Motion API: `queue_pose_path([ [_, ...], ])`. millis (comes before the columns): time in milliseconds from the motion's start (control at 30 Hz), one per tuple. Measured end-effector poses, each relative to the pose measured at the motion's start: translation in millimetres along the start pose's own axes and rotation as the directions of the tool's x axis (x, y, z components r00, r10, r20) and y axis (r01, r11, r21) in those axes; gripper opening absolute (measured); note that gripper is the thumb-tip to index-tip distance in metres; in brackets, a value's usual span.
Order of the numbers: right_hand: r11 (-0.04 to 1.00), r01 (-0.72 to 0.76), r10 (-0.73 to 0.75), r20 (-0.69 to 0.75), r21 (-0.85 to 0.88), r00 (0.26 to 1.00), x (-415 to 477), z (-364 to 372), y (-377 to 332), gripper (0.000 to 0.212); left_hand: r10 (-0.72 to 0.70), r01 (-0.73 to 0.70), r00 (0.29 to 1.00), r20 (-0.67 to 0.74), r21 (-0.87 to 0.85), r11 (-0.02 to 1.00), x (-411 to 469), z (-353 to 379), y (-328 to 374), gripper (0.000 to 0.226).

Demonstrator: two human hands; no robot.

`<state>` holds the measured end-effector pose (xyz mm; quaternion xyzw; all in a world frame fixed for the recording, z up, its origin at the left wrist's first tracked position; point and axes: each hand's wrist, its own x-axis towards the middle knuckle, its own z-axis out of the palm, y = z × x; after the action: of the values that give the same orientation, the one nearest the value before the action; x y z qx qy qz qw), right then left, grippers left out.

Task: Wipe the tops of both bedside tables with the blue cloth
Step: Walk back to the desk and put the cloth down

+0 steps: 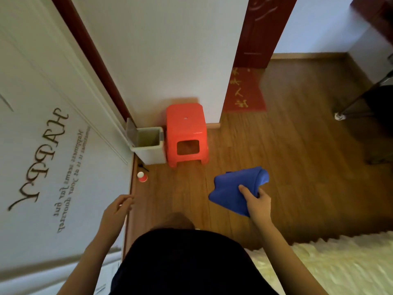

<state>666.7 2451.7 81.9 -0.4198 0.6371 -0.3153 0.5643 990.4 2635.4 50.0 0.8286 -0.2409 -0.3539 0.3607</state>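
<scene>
My right hand (256, 202) grips a folded blue cloth (232, 188) and holds it in the air above the wooden floor. My left hand (118, 206) hangs beside a white panel on the left, fingers loosely curled with nothing in them. No bedside table shows in this view. My dark clothing fills the bottom middle of the frame.
A red plastic stool (186, 133) and a white bin (148, 144) with its lid up stand against the wall ahead. A small red cup (142, 176) sits on the floor by the white lettered panel (42, 145). A fluffy white rug (340, 265) lies at bottom right. A doorway opens at upper right.
</scene>
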Motion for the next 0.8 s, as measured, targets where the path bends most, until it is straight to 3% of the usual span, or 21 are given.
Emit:
queue_pose_path([
  [233,0.992,-0.075,0.083,-0.082,0.104,0.993,128,16,-63,0.015,0.079,-0.087,0.993,0.091,0.088,0.992,153,60,97,0.019],
  [333,0.985,-0.116,0.135,-0.148,0.129,0.980,184,10,-75,0.015,0.076,-0.102,0.970,0.230,0.105,0.989,222,103,153,0.021],
  [433,0.976,-0.164,0.197,-0.263,0.144,0.945,228,-9,-92,0.018,0.181,-0.246,0.906,0.384,0.127,0.961,283,157,223,0.012],
  [567,0.956,-0.205,0.278,-0.429,0.209,0.860,270,-43,-114,0.018,0.307,-0.455,0.760,0.573,0.131,0.881,339,232,325,0.011],
  [800,0.925,-0.166,0.353,-0.609,0.342,0.710,350,-101,-158,0.016,0.303,-0.511,0.619,0.724,0.079,0.856,414,351,449,0.017],
])
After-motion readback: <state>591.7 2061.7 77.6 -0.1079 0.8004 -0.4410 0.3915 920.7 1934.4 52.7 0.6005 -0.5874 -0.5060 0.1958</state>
